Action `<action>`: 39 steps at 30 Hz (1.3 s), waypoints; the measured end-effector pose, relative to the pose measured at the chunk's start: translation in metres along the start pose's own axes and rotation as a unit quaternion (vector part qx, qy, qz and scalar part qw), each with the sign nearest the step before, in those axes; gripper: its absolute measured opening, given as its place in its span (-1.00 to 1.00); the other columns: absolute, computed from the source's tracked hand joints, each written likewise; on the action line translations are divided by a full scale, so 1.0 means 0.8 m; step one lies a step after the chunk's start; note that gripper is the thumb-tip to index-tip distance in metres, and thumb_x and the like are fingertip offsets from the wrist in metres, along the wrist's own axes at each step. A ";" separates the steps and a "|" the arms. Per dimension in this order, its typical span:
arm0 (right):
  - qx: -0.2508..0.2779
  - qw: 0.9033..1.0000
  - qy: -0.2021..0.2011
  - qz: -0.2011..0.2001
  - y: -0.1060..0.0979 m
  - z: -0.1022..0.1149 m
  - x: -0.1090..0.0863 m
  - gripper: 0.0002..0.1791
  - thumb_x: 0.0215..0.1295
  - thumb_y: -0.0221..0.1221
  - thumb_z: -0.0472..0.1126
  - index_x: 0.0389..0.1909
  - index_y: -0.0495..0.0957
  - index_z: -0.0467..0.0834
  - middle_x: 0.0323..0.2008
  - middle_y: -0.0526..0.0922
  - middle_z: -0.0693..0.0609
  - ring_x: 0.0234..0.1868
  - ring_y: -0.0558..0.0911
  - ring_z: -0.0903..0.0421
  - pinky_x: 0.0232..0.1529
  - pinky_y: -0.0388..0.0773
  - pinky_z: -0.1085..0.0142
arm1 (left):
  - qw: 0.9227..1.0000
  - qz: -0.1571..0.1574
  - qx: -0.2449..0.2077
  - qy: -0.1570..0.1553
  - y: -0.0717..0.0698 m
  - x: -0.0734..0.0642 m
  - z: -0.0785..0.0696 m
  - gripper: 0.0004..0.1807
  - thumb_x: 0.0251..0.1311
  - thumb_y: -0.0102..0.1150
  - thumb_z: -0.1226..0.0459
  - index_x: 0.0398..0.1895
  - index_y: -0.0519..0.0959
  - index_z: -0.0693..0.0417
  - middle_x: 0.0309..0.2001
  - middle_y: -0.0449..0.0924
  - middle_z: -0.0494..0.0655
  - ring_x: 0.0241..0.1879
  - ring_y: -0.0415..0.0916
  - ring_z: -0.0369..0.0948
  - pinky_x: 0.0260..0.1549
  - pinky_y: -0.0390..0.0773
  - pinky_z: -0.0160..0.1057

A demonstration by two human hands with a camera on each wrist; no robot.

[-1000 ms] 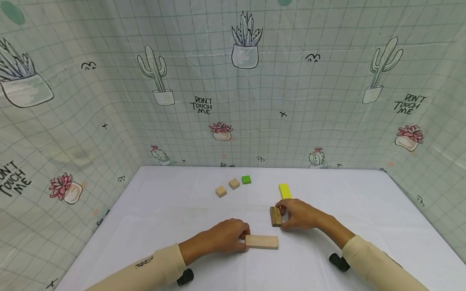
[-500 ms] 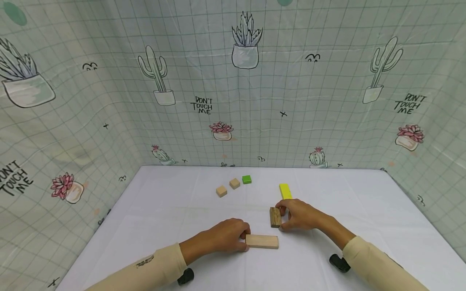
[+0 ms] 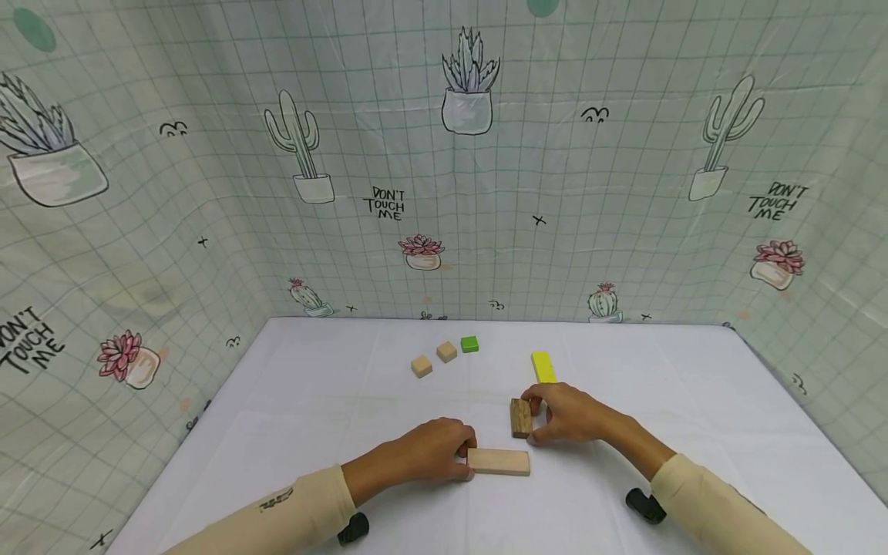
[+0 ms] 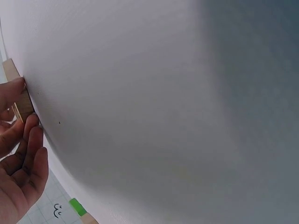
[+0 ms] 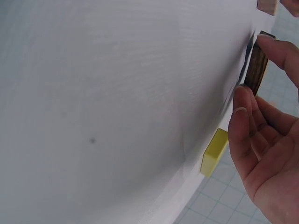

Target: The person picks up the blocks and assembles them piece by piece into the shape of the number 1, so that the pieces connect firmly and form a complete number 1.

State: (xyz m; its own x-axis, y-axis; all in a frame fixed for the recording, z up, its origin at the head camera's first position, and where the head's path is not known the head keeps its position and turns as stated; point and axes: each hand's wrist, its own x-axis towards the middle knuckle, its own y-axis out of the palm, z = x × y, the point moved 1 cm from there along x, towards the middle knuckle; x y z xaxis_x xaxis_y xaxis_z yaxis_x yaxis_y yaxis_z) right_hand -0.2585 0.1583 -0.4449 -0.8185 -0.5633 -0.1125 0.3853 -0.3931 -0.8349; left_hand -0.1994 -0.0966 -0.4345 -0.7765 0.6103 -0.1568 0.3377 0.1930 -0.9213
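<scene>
My left hand (image 3: 433, 449) pinches the left end of a long pale wooden block (image 3: 498, 462), which lies crosswise on the white table. Thumb and fingers press its two long sides, as the left wrist view also shows. Just beyond and to the right, my right hand (image 3: 567, 414) pinches a dark brown wooden block (image 3: 521, 418) by its ends between thumb and fingertips. In the right wrist view the dark block (image 5: 258, 65) is held close over the white surface. A small gap parts the dark block from the pale one in the head view.
Behind the right hand lies a yellow block (image 3: 543, 367). Farther back are two small pale wooden cubes (image 3: 422, 366) and a green block (image 3: 469, 344). A printed curtain (image 3: 444, 169) encloses the white table (image 3: 312, 401). Black devices (image 3: 645, 506) sit under both wrists.
My right hand has drawn the dark wooden block slightly left and nearer to me, toward the pale block. The left hand keeps its hold on the pale block in the same place.
</scene>
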 end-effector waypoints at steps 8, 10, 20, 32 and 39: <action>-0.001 1.000 -0.005 0.000 0.001 0.002 0.002 -0.29 0.00 0.52 -0.10 0.16 0.52 -0.28 -0.23 0.58 0.12 -0.36 0.49 0.22 -0.33 0.47 0.39 | 1.000 0.004 -0.002 0.000 -0.001 0.000 0.001 -0.68 0.12 0.47 0.16 -0.09 0.67 0.06 -0.39 0.50 -0.34 -0.39 0.35 -0.43 -0.32 0.43 -0.45; 0.000 1.000 -0.005 0.001 0.001 0.002 0.003 -0.29 0.00 0.52 -0.10 0.17 0.52 -0.28 -0.23 0.58 0.12 -0.36 0.49 0.22 -0.33 0.48 0.39 | 1.000 0.005 -0.001 0.002 -0.001 0.001 0.001 -0.68 0.12 0.47 0.16 -0.10 0.67 0.05 -0.39 0.50 -0.34 -0.39 0.35 -0.43 -0.32 0.43 -0.46; 0.015 1.000 -0.006 0.007 0.004 0.004 0.005 -0.29 0.01 0.52 -0.08 0.18 0.52 -0.28 -0.22 0.58 0.12 -0.36 0.50 0.22 -0.33 0.49 0.40 | 1.000 0.002 -0.001 0.011 0.001 0.002 0.004 -0.69 0.12 0.47 0.15 -0.11 0.67 0.06 -0.40 0.49 -0.34 -0.41 0.34 -0.44 -0.34 0.43 -0.48; 0.031 0.999 -0.021 0.016 0.007 0.013 0.008 -0.27 0.01 0.52 -0.05 0.17 0.51 -0.29 -0.21 0.58 0.11 -0.40 0.49 0.22 -0.37 0.47 0.39 | 1.000 0.010 -0.007 0.012 0.002 0.003 0.006 -0.69 0.14 0.46 0.15 -0.10 0.67 0.06 -0.40 0.47 -0.34 -0.41 0.33 -0.44 -0.35 0.41 -0.48; 0.030 0.999 -0.014 0.021 0.013 0.014 0.012 -0.27 0.01 0.52 -0.05 0.19 0.51 -0.25 -0.19 0.58 0.12 -0.33 0.50 0.20 -0.32 0.48 0.38 | 1.000 0.009 -0.005 0.011 0.002 0.003 0.006 -0.68 0.12 0.47 0.16 -0.09 0.67 0.06 -0.40 0.49 -0.34 -0.40 0.34 -0.45 -0.34 0.43 -0.48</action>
State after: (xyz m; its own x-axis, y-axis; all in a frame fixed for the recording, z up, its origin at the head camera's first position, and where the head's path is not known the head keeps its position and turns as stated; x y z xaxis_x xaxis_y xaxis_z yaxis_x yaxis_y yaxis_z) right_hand -0.2573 0.1406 -0.4481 -0.7887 -0.6007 -0.1313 0.4455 -0.4111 -0.7953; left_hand -0.2032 -0.0982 -0.4378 -0.7583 0.6306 -0.1650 0.3569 0.1898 -0.9147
